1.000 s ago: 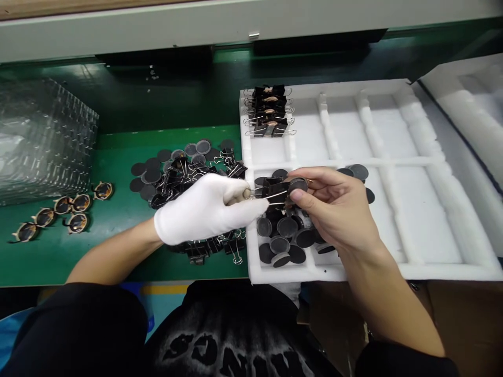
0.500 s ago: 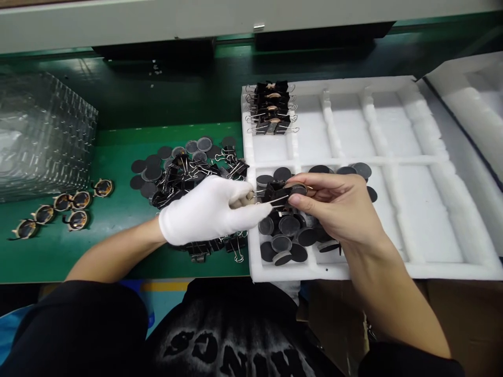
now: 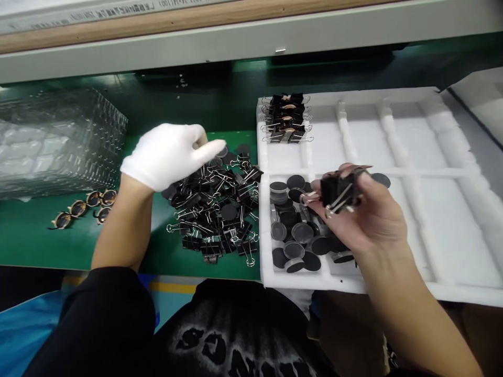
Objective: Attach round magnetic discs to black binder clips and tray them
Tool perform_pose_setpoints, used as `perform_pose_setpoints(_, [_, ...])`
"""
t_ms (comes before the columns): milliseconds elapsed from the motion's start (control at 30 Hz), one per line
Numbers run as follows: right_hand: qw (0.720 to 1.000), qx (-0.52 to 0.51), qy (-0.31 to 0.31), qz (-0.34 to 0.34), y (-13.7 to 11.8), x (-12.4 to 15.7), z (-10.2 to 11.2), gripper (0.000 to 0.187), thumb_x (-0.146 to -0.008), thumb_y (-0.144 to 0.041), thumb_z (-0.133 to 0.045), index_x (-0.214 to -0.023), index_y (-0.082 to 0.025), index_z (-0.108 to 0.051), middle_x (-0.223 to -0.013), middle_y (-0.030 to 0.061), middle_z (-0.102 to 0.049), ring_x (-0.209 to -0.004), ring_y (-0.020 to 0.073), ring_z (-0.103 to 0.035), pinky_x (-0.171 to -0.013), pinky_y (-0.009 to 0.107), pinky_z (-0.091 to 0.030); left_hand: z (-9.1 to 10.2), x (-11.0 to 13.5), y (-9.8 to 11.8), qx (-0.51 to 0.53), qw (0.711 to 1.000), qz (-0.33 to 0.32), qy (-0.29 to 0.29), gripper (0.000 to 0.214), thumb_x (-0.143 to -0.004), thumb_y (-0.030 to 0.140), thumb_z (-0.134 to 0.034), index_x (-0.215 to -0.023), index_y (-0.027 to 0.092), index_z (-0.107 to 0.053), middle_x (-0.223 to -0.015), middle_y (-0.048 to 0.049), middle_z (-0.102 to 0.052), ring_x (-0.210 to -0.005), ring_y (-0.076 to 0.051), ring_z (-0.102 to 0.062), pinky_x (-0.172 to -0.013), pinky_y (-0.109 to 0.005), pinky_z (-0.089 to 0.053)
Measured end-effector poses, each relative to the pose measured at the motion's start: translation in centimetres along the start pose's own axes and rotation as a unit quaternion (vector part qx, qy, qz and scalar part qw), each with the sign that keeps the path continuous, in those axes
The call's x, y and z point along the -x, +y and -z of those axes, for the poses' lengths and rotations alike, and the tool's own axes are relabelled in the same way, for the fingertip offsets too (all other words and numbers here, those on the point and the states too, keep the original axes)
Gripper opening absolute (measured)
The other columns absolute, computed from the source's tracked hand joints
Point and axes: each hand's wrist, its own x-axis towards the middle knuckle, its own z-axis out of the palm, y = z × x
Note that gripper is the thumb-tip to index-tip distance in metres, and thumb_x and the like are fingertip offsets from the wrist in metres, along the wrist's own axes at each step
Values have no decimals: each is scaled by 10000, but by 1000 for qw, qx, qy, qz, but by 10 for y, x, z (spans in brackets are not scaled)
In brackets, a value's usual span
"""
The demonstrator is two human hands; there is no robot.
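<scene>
My left hand (image 3: 168,157), in a white glove, is held over the upper left of a heap of black binder clips (image 3: 212,214). Its thumb stands apart from the fingers and nothing shows between them. The bare fingers of my right hand (image 3: 373,220) are closed around a black binder clip (image 3: 338,191) with silver wire handles, above the white foam tray (image 3: 271,275). A piece gripped by the clip is mostly hidden by clip and fingers. Below it, black and grey round discs (image 3: 302,233) lie piled in the tray's near left compartments.
A row of clipped round pieces (image 3: 288,120) stands in the tray's far left compartment. Several gold-rimmed round pieces (image 3: 78,208) lie at left, before a stack of clear plastic trays (image 3: 58,146). A shelf edge (image 3: 236,52) crosses the back.
My left hand has let go of the clip and moved left and up over the heap. My right hand has moved right with the clip and turned it. The view has shifted slightly.
</scene>
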Motion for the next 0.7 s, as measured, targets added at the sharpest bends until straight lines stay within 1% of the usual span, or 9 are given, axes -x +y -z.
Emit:
perform_pose_setpoints(67, [999, -44, -12, -6, 0, -2, 2, 146, -831, -455, -828, -819, -345, -733, -814, -22, -640, -833, 165, -671, -759, 311, -622, -5, -14, -22, -66, 995, 42, -59, 551, -936, 706, -517, -844, 196, -703, -637, -6, -584, -574, -135, -415, -617, -299, -284])
perform_pose_setpoints(167, [998, -61, 0, -20, 1, -3, 1, 90, -899, -436, -774, -873, -357, -737, -859, -27, -633, -859, 142, -662, -763, 273, -611, -21, -32, -43, -54, 983, 22, -174, 453, -899, 627, -633, -886, 189, -748, -663, 18, -641, -550, -104, -435, -595, -261, -296])
perform_pose_setpoints(233, [999, -31, 20, -35, 1, -3, -2, 73, -919, -429, -749, -923, -357, -753, -925, -11, -667, -895, 157, -679, -756, 279, -623, -29, -38, -49, -41, 985, -8, -170, 338, -882, 515, -688, -830, 187, -753, -630, 47, -629, -517, -74, -414, -556, -234, -272])
perform_pose_setpoints(333, [998, 14, 26, -50, 0, -2, -7, 114, -909, -414, -730, -980, -333, -770, -998, 21, -716, -958, 200, -712, -765, 313, -659, -27, -36, -48, -17, 993, -67, -94, 223, -868, 385, -706, -757, 197, -753, -576, 75, -603, -482, -62, -360, -501, -229, -225])
perform_pose_setpoints(433, [998, 43, -6, -42, 0, 0, -10, 167, -892, -419, -775, -1023, -315, -783, -928, 17, -754, -893, 191, -741, -716, 283, -664, -13, -22, -33, 19, 994, -106, -10, 199, -913, 354, -656, -838, 207, -768, -623, 70, -642, -526, -77, -398, -519, -225, -260])
perform_pose_setpoints(533, [994, 65, -85, -15, 3, 5, -10, 172, -860, -412, -846, -994, -310, -812, -869, 3, -770, -801, 158, -756, -699, 245, -648, -7, -2, -1, 97, 981, -167, 34, 184, -931, 323, -627, -883, 202, -757, -692, 37, -686, -600, -101, -516, -604, -235, -367])
perform_pose_setpoints(600, [983, 103, -153, 20, 6, 9, -11, 120, -870, -363, -848, -980, -319, -828, -958, 23, -797, -1000, 198, -769, -828, 290, -651, -12, 10, 24, 152, 959, -236, 27, 181, -941, 313, -609, -905, 200, -746, -769, 17, -719, -667, -117, -587, -670, -248, -423])
perform_pose_setpoints(667, [963, 153, -219, 41, 8, 12, -13, 134, -896, -292, -823, -1023, -332, -836, -1026, 43, -811, -1323, 239, -648, -981, 338, -614, -22, 20, 46, 195, 941, -276, 6, 171, -938, 304, -610, -975, 192, -734, -787, 17, -716, -690, -118, -615, -695, -249, -452])
perform_pose_setpoints(700, [953, 171, -245, 42, 9, 13, -15, 165, -907, -260, -810, -1050, -338, -836, -1037, 44, -815, -1397, 235, -590, -1012, 339, -598, -28, 24, 54, 220, 935, -278, -4, 197, -932, 303, -622, -1055, 186, -722, -777, 25, -706, -686, -115, -620, -693, -243, -463])
